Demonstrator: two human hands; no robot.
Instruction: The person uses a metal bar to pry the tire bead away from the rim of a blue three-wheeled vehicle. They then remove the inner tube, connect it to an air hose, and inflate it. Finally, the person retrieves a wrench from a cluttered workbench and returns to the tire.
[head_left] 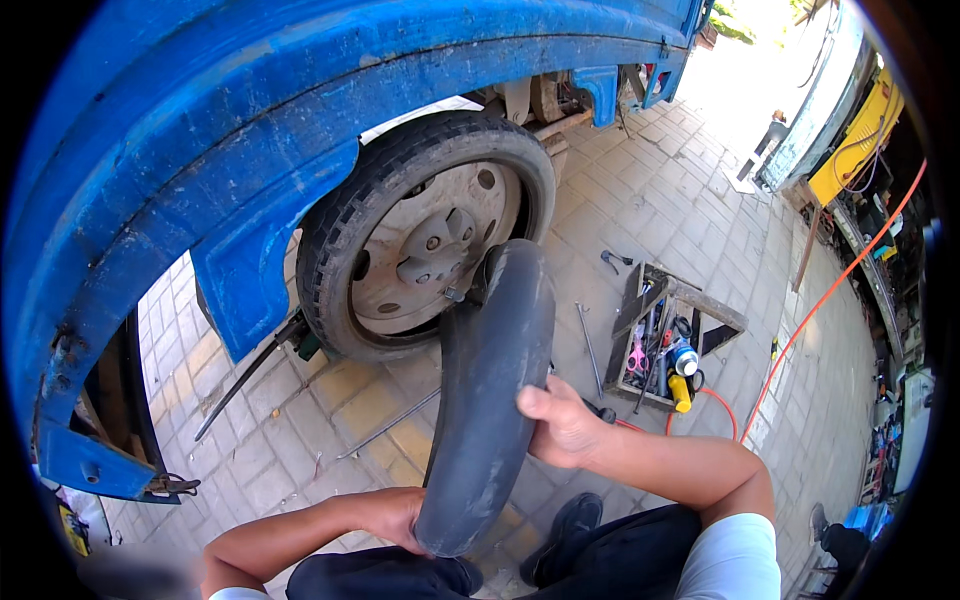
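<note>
Dusty black rubber inner tube (490,400), inflated & fat, stands upright in centre of frame, running from lower centre up to the wheel hub. Left hand (395,518) cups its bottom end at lower centre; fingers wrapped behind the tube, mostly hidden, so can't tell how tight. Right hand (562,425) grips tube's right edge at mid-height, centre-right of frame; thumb over the front face, fingers curled round the back, closed on the rubber.

Tube's top end sits against the worn black tyre on a grey steel wheel (425,235), upper centre, w/ valve-like fitting near where they meet. Above & left: scuffed blue painted vehicle body w/ wheel arch (200,150), filling upper left of frame.

Ground is tan brick paving (660,200). Thin steel rod (385,425) lies on paving just left of tube; another long metal bar (590,350) right of tube. Right of centre: open wooden toolbox (665,345) w/ mixed tools, incl. a yellow-handled one and pink-handled pliers. Orange hose (830,290) runs from toolbox area up to upper right. Person's dark trousers & black shoe (570,525) at lower edge; pale sleeve lower right.
</note>
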